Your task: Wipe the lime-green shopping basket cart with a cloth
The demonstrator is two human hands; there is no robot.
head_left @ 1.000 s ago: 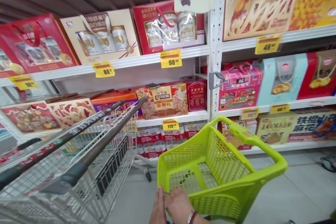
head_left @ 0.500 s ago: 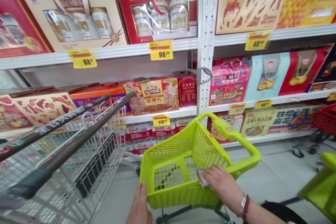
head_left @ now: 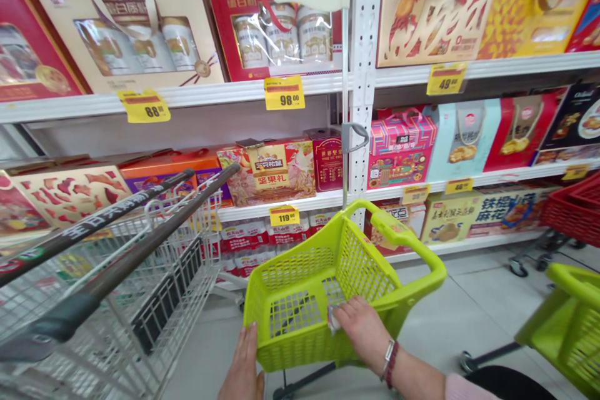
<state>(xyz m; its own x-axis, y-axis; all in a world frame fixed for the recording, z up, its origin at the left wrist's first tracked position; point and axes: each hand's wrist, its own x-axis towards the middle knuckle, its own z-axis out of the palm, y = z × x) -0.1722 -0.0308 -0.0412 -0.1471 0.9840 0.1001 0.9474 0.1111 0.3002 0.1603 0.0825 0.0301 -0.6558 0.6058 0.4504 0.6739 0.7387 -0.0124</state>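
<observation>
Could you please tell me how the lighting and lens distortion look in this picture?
In the head view, the light is even, shadows soft; glare sits on the plastic wrap of the gift box; wide-angle distortion bends the white shelf upright and stretches the shopping cart handle; the lime-green plastic basket looks sharp.

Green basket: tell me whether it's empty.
Empty of goods: the green basket shows only its mesh floor, with a small white piece held over it in the right hand.
</observation>
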